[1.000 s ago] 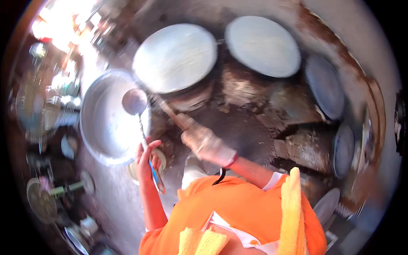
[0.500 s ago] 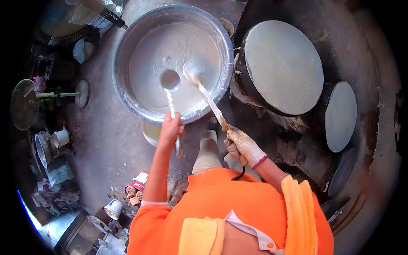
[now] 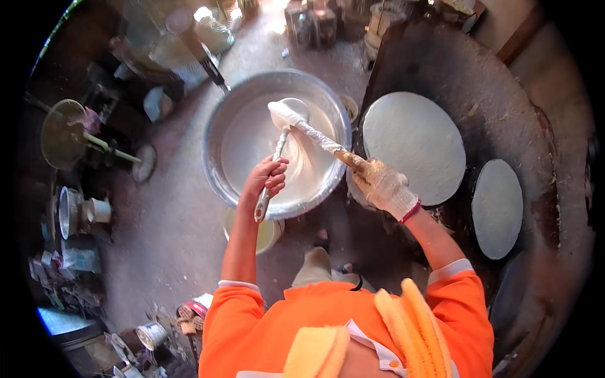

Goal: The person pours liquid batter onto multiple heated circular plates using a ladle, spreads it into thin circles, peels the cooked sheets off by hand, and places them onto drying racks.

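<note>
A large metal basin [image 3: 213, 170] holds pale, creamy batter [image 3: 246, 142]. My bare left hand [image 3: 268, 176] is closed round the pale handle of a ladle [image 3: 280, 148]; its bowl is over the basin. In my right hand [image 3: 381, 184], which wears a dirty knitted glove, is a wooden stick [image 3: 322, 140] thickly coated with batter towards its far end. That end lies across the ladle's bowl, and streaks of batter show below them. Right of the basin, a big round flat plate [image 3: 413, 145] carries a whitish layer.
A smaller round plate [image 3: 498, 208] sits beyond the big one on the dark stove top [image 3: 450, 63]. Behind my left forearm is a tub of yellowish liquid [image 3: 270, 236]. Buckets [image 3: 69, 213] and a round fan-like object [image 3: 63, 134] stand at the left.
The view has shifted, showing more of the far room. The ladle and the stick's coated end have come up from the batter and now meet. My right hand has moved forward, beside the basin.
</note>
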Available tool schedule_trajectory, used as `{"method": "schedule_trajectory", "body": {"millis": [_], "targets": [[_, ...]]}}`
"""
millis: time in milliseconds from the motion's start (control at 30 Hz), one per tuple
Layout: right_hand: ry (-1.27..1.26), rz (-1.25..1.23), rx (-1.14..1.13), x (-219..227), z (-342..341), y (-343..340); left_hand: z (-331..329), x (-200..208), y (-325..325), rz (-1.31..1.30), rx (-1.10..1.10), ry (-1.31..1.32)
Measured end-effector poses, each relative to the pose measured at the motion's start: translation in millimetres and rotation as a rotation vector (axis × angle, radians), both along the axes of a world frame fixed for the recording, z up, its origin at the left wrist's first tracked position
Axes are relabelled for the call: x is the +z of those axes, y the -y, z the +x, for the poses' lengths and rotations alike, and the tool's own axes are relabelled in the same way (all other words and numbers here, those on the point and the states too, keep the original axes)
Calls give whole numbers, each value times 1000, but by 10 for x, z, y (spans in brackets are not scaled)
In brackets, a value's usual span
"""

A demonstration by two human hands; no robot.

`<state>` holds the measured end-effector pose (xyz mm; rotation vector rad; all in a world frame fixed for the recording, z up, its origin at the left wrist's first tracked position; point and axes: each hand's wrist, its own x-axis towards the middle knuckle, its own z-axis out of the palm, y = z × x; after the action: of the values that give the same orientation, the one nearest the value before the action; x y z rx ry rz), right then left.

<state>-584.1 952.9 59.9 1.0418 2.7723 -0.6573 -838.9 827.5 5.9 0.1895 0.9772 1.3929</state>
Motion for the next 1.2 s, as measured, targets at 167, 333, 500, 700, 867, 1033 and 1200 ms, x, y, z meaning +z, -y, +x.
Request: {"method": "schedule_trajectory", "body": {"millis": [167, 333, 500, 700, 867, 1033, 1200], "targets": [[-372, 148, 129, 725, -60, -179, -259, 1085, 54, 127, 47, -310], [-924, -102, 263, 1359, -293, -205, -323, 2453, 66, 156, 116, -552], [-1018, 84, 167, 1610, -527, -179, -464, 2849, -136, 237, 156, -810], [-971, -259, -46, 688, -437, -47, -267, 1462, -91, 130, 141, -372], [-892, -130, 42, 576, -660, 104, -757, 635, 290, 280, 100, -7], [-486, -216, -54, -28, -762, 461, -741, 619, 614, 113, 266, 42], [-288, -254, -135, -267, -2, 785, -214, 738, 1046, -106, 157, -271]]}}
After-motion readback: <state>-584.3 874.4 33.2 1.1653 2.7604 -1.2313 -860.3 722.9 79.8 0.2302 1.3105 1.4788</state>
